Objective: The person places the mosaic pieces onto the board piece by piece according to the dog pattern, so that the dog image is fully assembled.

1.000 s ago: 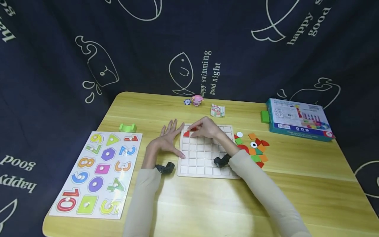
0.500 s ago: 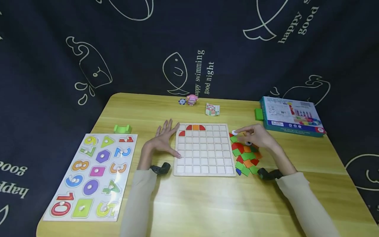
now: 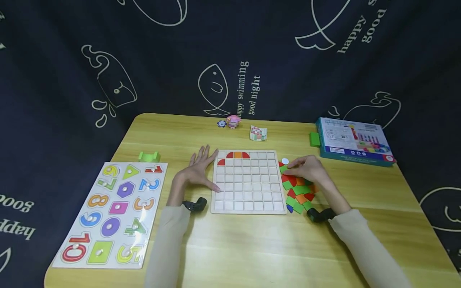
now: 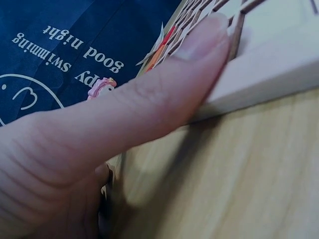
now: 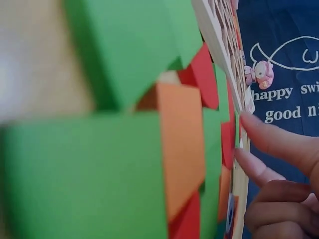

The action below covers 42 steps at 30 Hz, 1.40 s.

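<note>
My left hand (image 3: 196,172) is spread at the left edge of a white grid board (image 3: 248,210). Its thumb rests on the board's rim, as the left wrist view also shows. Three red quarter-round pieces, one of them a red piece (image 3: 221,162), and an orange square (image 3: 238,155) lie in cells near the board's upper left. Right of the board, my right hand (image 3: 307,168) reaches into the loose pieces. Its thumb and index finger pinch a green square tile (image 3: 283,169) at the pile's upper left. The other fingers are curled in the right wrist view.
Several red, green and orange pieces (image 3: 299,198) and a white disc (image 3: 285,161) lie right of the board. A number puzzle (image 3: 119,220) is at left, with a green block (image 3: 149,157) behind it. A picture card (image 3: 258,133), pink figurine (image 3: 233,121) and toy box (image 3: 356,140) stand farther back.
My right hand has gone from the board's upper left to the pile, passed by the white disc and lowered to the green tile. My left hand stays at the board's edge.
</note>
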{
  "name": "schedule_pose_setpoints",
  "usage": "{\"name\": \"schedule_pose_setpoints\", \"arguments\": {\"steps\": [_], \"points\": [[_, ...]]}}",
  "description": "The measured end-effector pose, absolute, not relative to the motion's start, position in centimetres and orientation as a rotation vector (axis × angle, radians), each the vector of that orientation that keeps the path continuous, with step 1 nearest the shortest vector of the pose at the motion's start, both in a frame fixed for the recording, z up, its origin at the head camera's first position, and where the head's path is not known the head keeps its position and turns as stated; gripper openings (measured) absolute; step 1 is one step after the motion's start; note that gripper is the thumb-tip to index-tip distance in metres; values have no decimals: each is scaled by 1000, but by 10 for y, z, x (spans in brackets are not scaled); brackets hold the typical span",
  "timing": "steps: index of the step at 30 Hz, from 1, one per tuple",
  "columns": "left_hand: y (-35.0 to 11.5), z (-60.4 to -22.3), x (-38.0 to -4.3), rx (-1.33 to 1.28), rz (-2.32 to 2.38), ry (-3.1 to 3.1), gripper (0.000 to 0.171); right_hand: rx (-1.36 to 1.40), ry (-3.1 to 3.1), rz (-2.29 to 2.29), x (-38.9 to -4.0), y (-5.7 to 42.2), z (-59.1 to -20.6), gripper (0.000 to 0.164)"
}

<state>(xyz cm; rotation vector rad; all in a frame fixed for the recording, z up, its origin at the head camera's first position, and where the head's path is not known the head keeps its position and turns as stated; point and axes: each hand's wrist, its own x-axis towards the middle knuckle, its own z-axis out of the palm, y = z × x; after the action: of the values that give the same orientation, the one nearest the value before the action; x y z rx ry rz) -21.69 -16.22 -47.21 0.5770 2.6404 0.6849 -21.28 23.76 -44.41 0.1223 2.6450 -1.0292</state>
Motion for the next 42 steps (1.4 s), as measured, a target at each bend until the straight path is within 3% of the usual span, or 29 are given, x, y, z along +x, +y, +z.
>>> {"name": "schedule_pose_setpoints", "arguments": {"steps": [6,15,19,31,42], "points": [[-160,-473,-218,576,689,2634,142,183,2584,-1063,-219,236,-444,35],[-162,-470,-217,563,707,2629,142,195,2574,-1079,-223,231,-446,39],[-161,-471,-218,566,713,2629,142,173,2521,-1153,-223,237,-448,35],[-161,-472,-218,561,731,2627,142,-25,2461,-1168,-225,267,-448,41],[-161,-471,-217,541,717,2629,142,-52,2478,-1099,-231,262,-446,45]]}}
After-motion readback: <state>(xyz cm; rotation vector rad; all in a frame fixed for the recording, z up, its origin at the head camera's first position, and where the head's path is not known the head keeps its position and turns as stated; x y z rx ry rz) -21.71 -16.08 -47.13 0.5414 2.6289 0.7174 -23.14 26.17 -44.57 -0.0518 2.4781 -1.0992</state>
